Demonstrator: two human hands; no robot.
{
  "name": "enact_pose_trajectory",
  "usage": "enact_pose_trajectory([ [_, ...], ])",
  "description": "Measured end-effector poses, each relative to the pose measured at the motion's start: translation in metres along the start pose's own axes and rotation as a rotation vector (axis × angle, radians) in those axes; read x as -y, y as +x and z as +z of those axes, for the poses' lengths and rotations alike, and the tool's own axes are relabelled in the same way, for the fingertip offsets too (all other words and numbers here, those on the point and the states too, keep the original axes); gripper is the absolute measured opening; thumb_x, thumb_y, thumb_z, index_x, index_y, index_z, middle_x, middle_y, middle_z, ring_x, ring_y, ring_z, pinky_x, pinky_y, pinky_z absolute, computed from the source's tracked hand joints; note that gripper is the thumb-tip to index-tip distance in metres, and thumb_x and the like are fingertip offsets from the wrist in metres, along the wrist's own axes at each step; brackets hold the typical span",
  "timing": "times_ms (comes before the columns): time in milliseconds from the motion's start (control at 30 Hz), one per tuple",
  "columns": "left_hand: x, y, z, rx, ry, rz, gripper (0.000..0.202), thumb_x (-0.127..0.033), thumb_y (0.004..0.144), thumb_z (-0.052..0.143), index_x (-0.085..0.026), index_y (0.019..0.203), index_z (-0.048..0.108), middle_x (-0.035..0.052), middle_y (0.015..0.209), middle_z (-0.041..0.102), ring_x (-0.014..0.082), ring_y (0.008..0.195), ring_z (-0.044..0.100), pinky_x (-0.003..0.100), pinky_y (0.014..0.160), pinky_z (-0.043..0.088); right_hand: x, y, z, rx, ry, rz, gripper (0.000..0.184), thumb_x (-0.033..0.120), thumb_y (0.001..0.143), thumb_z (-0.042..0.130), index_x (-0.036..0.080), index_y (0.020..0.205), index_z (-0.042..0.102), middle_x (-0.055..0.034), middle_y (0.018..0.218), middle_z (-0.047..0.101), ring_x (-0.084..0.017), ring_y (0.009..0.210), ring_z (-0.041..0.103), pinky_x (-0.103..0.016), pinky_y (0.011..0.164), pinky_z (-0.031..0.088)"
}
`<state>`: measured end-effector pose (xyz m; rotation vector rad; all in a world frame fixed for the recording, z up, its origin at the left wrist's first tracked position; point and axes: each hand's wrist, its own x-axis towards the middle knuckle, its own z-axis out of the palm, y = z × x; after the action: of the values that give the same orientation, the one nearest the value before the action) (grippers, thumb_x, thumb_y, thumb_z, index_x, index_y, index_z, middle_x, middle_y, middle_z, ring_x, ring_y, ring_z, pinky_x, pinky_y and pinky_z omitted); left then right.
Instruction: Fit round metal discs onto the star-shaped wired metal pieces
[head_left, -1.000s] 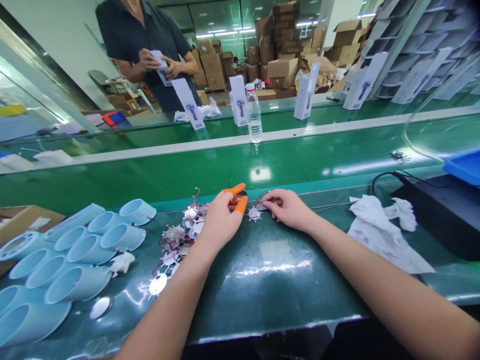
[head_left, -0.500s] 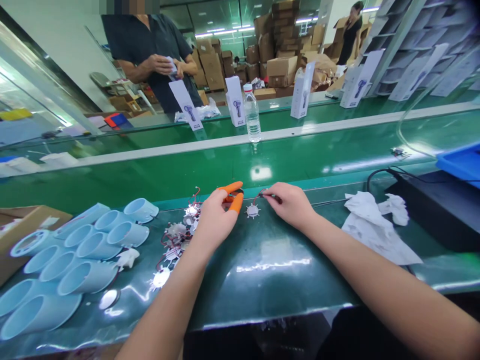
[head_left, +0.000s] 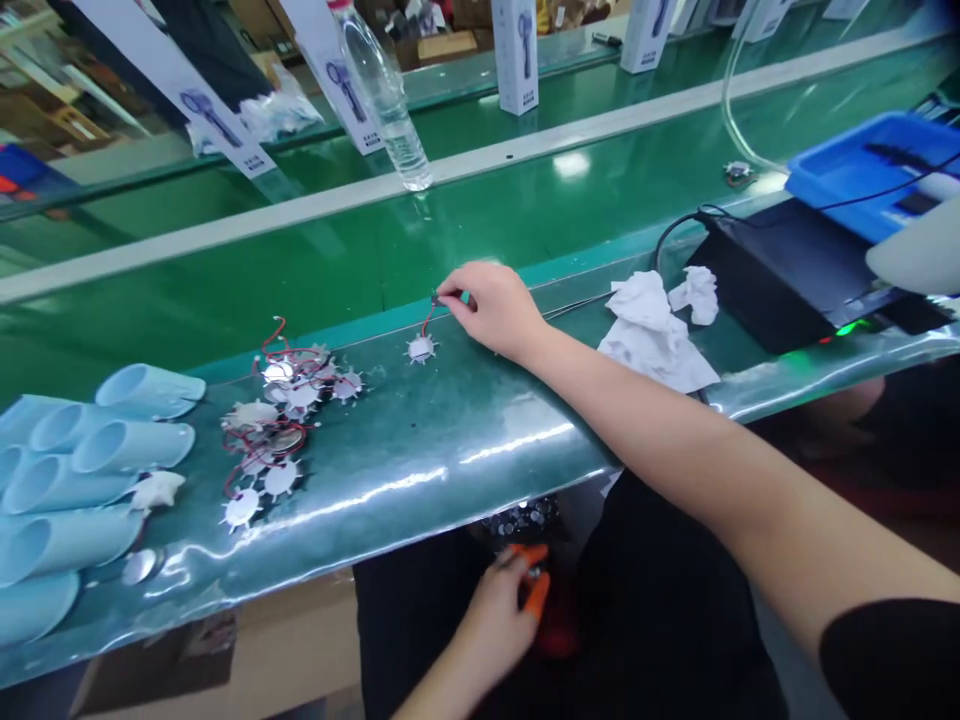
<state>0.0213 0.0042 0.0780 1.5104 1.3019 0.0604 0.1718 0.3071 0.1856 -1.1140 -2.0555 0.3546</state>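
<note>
The right hand (head_left: 491, 310) is up on the table (head_left: 420, 430), and its fingers (head_left: 465, 285) pinch a tiny black plug (head_left: 435, 298). A thin red wire (head_left: 427, 322) goes from the plug down to a round metal disc with spikes (head_left: 421, 349), which lies on the table just below the hand. The left hand (head_left: 495, 620) is down low, below the table edge, in front of dark clothes. Its fingers (head_left: 499, 590) are closed around orange-handled wire cutters (head_left: 534, 580). On the left side of the table is a messy pile of more spiky discs (head_left: 289, 420) with red wires, and just beside it lie pale blue plastic tubes (head_left: 135, 445). On the right are crumpled white tissues (head_left: 652, 335), a black box (head_left: 772, 285) and a blue tray (head_left: 862, 170). Farther away stand a water bottle (head_left: 382, 100) and tall white boxes (head_left: 514, 50).
</note>
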Motion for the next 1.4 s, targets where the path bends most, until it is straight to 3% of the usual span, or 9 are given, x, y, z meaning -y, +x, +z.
enact_pose_trajectory([
  [167, 0.025, 0.031, 0.0, -0.087, 0.462, -0.11, 0.059, -0.015, 0.088, 0.051, -0.017, 0.148, 0.053, 0.0193, 0.148, 0.055, 0.0346, 0.133, 0.057, 0.045, 0.109, 0.05, -0.002, -0.001, 0.0, -0.052, 0.038, 0.015, 0.017, 0.023, 0.099, 0.057, 0.018, 0.1, 0.073, -0.0062, 0.1, 0.072, -0.019, 0.092, 0.062, -0.031, 0.084, 0.044],
  [233, 0.011, 0.018, -0.01, -0.136, 0.506, 0.067, 0.054, -0.016, 0.09, 0.05, -0.024, 0.142, 0.06, 0.0156, 0.137, 0.065, 0.0315, 0.123, 0.066, 0.042, 0.103, 0.056, -0.002, -0.002, 0.0, -0.057, -0.013, 0.108, 0.015, 0.023, 0.096, 0.06, 0.019, 0.096, 0.074, -0.0059, 0.097, 0.074, -0.02, 0.089, 0.064, -0.031, 0.082, 0.045],
  [333, -0.024, -0.011, -0.036, -0.361, 0.449, 0.566, 0.048, -0.027, 0.092, 0.057, -0.046, 0.135, 0.063, 0.0055, 0.116, 0.076, 0.0257, 0.1, 0.075, 0.035, 0.084, 0.065, -0.001, -0.002, -0.001, -0.048, -0.091, 0.224, 0.015, 0.023, 0.095, 0.061, 0.022, 0.094, 0.075, -0.0047, 0.097, 0.075, -0.021, 0.089, 0.066, -0.031, 0.079, 0.046],
  [467, -0.073, -0.015, -0.11, -0.581, 0.461, 0.697, 0.054, -0.034, 0.094, 0.058, -0.045, 0.146, 0.05, 0.0047, 0.126, 0.07, 0.0283, 0.112, 0.07, 0.048, 0.094, 0.062, 0.005, -0.003, -0.002, -0.021, -0.156, 0.291, 0.017, 0.023, 0.094, 0.058, 0.024, 0.095, 0.075, -0.0041, 0.099, 0.075, -0.021, 0.092, 0.067, -0.03, 0.08, 0.047],
  [633, -0.108, 0.056, -0.216, -0.918, 0.602, 0.493, 0.051, -0.031, 0.09, 0.066, -0.019, 0.139, 0.056, 0.0155, 0.127, 0.067, 0.0324, 0.121, 0.062, 0.054, 0.105, 0.051, 0.008, -0.004, -0.005, -0.03, -0.191, 0.352, 0.017, 0.021, 0.092, 0.058, 0.025, 0.093, 0.075, -0.0034, 0.098, 0.076, -0.021, 0.091, 0.068, -0.029, 0.078, 0.048],
  [933, -0.11, 0.116, -0.284, -0.798, 0.502, 0.277, 0.041, -0.033, 0.081, 0.071, -0.018, 0.119, 0.068, 0.0064, 0.099, 0.073, 0.0187, 0.082, 0.069, 0.031, 0.079, 0.058, 0.004, -0.002, -0.004, -0.184, -0.138, 0.377, 0.02, 0.024, 0.096, 0.055, 0.025, 0.097, 0.074, -0.0029, 0.101, 0.076, -0.019, 0.092, 0.069, -0.028, 0.079, 0.047],
  [1133, -0.138, 0.156, -0.366, -0.874, 0.586, 0.077, 0.062, -0.042, 0.081, 0.071, -0.01, 0.134, 0.06, 0.0169, 0.119, 0.07, 0.0241, 0.097, 0.07, 0.033, 0.084, 0.055, 0.002, -0.002, -0.004, -0.178, -0.124, 0.395, 0.02, 0.024, 0.096, 0.055, 0.026, 0.096, 0.075, -0.0022, 0.099, 0.076, -0.019, 0.09, 0.069, -0.028, 0.076, 0.046],
  [1233, -0.141, 0.146, -0.388, -0.824, 0.649, 0.012, 0.058, -0.048, 0.083, 0.067, -0.013, 0.129, 0.065, 0.0176, 0.121, 0.071, 0.0288, 0.104, 0.069, 0.036, 0.086, 0.053, 0.001, -0.002, -0.005, -0.174, -0.128, 0.403, 0.02, 0.024, 0.096, 0.055, 0.026, 0.096, 0.074, -0.0017, 0.099, 0.075, -0.019, 0.089, 0.069, -0.028, 0.074, 0.045],
  [1400, -0.119, 0.085, -0.379, -0.596, 0.848, -0.025, 0.038, -0.051, 0.081, 0.064, -0.023, 0.102, 0.079, 0.0107, 0.107, 0.075, 0.0286, 0.092, 0.07, 0.036, 0.082, 0.052, 0.002, -0.001, -0.004, -0.157, -0.128, 0.393, 0.02, 0.022, 0.095, 0.054, 0.026, 0.095, 0.074, -0.0016, 0.097, 0.075, -0.019, 0.086, 0.068, -0.027, 0.071, 0.044],
])
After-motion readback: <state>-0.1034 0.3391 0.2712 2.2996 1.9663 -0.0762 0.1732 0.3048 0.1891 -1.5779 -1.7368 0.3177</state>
